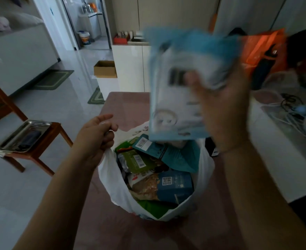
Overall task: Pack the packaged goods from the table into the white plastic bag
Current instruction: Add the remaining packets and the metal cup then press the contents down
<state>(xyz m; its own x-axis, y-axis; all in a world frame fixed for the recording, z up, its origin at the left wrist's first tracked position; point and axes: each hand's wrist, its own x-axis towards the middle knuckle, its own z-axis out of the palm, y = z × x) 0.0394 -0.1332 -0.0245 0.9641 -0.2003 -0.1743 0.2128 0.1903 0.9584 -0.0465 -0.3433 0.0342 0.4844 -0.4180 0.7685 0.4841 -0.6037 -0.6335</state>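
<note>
Blurred light-blue packet [181,87] upright above the open white plastic bag [109,178] full of green, teal, blue packets [175,188].

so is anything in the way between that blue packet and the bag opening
Nothing visible blocks it. The right hand holds the blue packet above the white bag, and the left hand holds the bag's rim open. The other packets are piled high inside, so it would likely land on top of them.
</note>
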